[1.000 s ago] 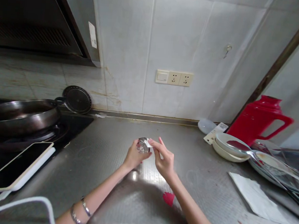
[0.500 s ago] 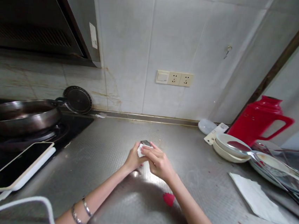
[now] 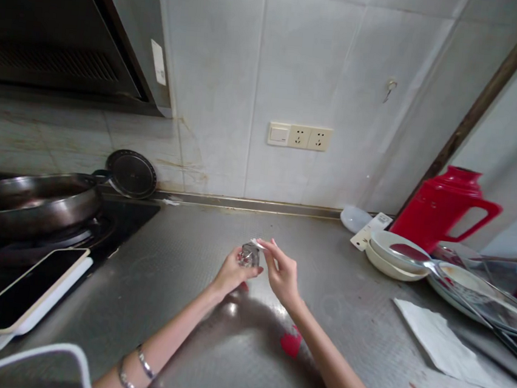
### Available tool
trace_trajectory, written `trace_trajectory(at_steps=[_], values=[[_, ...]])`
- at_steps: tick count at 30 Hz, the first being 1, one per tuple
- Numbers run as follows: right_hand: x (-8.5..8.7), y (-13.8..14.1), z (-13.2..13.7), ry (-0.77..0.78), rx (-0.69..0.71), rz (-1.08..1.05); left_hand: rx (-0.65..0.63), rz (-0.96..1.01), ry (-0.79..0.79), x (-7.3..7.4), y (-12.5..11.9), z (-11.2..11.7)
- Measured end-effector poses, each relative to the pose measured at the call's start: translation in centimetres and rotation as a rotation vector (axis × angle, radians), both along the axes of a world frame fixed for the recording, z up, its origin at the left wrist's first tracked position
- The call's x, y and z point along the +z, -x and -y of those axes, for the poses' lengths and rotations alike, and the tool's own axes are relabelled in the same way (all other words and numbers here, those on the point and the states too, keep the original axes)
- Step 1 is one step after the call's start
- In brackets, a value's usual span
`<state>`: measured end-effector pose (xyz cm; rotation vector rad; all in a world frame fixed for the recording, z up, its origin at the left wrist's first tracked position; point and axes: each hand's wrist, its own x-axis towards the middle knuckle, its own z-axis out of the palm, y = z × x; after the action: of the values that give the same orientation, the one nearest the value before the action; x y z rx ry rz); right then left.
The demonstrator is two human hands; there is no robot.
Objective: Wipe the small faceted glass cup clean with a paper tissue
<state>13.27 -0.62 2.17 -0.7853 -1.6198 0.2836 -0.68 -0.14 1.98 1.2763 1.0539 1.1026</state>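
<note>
My left hand (image 3: 231, 273) is closed round a small shiny faceted object (image 3: 249, 255), perhaps a little glass jar, held just above the steel counter (image 3: 207, 347). My right hand (image 3: 282, 272) pinches a small white strip or label (image 3: 257, 243) at the top of that object, fingers pressed together. Both hands meet at the middle of the counter. Two silver bangles (image 3: 136, 370) circle my left wrist.
A phone (image 3: 20, 293) with a white cable (image 3: 36, 359) lies at the left by a dark wok (image 3: 29, 196) on the stove. A red scrap (image 3: 290, 343) lies under my right forearm. Right: stacked bowls (image 3: 392, 256), plates, a red jug (image 3: 447, 206), a paper napkin (image 3: 440, 343).
Half a second ago my right hand lay folded over the object, covering it. Now it has lifted, pinching the white strip at the top, and the shiny object shows again.
</note>
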Motion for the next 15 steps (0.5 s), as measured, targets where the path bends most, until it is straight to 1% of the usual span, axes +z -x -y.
trace_trajectory(at_steps=[3, 7, 12, 14, 15], values=[[-0.43, 0.27, 0.11, -0.016, 0.082, 0.058, -0.035, 0.029, -0.001, 0.21, 0.07, 0.25], [-0.42, 0.55, 0.56, -0.017, 0.117, 0.047, -0.095, 0.099, 0.048, 0.43, 0.38, 0.28], [0.09, 0.28, 0.85, 0.053, 0.183, 0.017, -0.039, 0.101, 0.079, 0.45, 0.69, -0.11], [0.12, 0.07, 0.68, 0.101, 0.202, -0.044, -0.01, 0.088, 0.083, 0.33, 0.74, -0.3], [0.09, -0.04, 0.52, 0.131, 0.186, -0.1, 0.0, 0.086, 0.078, 0.25, 0.73, -0.36]])
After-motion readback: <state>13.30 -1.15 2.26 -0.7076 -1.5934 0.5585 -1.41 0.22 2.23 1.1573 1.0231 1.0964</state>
